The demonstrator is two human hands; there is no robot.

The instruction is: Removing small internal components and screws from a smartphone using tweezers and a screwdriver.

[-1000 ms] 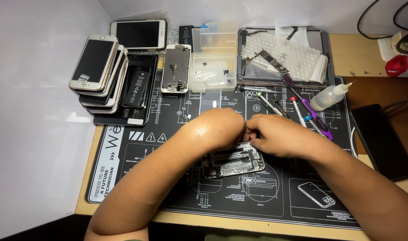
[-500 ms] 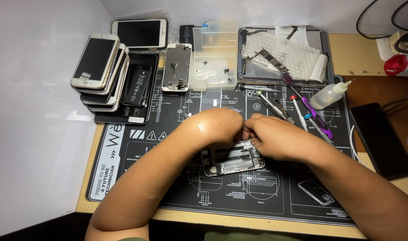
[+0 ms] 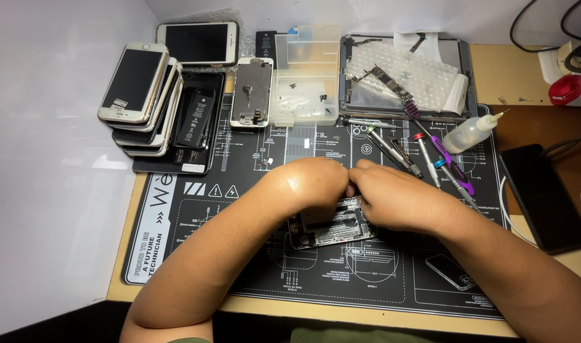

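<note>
An opened phone [image 3: 332, 228] with its insides showing lies in the middle of a black repair mat [image 3: 195, 209]. My left hand [image 3: 309, 184] is bent at the wrist over the phone's upper left end, its fingers curled down on it and hidden. My right hand [image 3: 392, 197] meets it from the right, fingertips drawn together just above the phone's top edge. Whatever the right fingers pinch is hidden between the two hands.
A stack of phones [image 3: 138, 89] and a black battery [image 3: 192, 117] sit at the back left. Beside them are a bare screen assembly [image 3: 252, 92] and a clear parts box [image 3: 303, 76]. A tray with bubble wrap [image 3: 405, 76], several screwdrivers [image 3: 424, 152], a squeeze bottle [image 3: 468, 132] and a dark phone [image 3: 543, 197] lie to the right.
Both hands stay together over the opened phone, with only small shifts of the fingers. Nothing else on the mat has moved.
</note>
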